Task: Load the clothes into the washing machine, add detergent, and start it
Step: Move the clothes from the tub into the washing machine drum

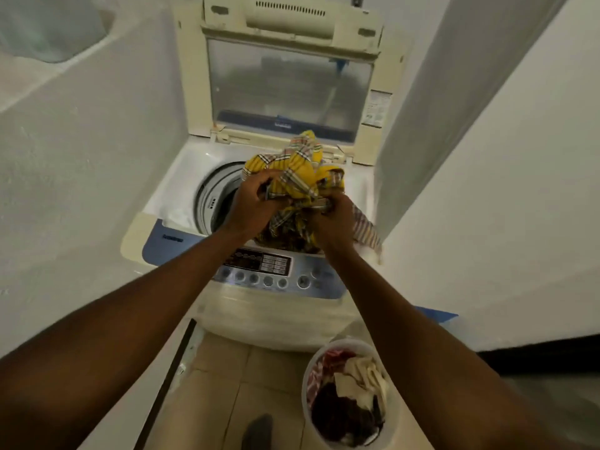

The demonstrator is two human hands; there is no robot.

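- Loading in progress: left hand (251, 203) and right hand (331, 219) fingers are pinching the yellow plaid garment (292, 170) over the drum (211, 196).
- Next, likely: letting go so it drops below the fingers; the basket (306, 378) is holding more.

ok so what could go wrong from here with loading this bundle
Part of the yellow plaid garment trails over the right rim of the washing machine; it may stay outside the drum or catch under the lid. Both the left hand and right hand are full, and the basket still holds clothes.
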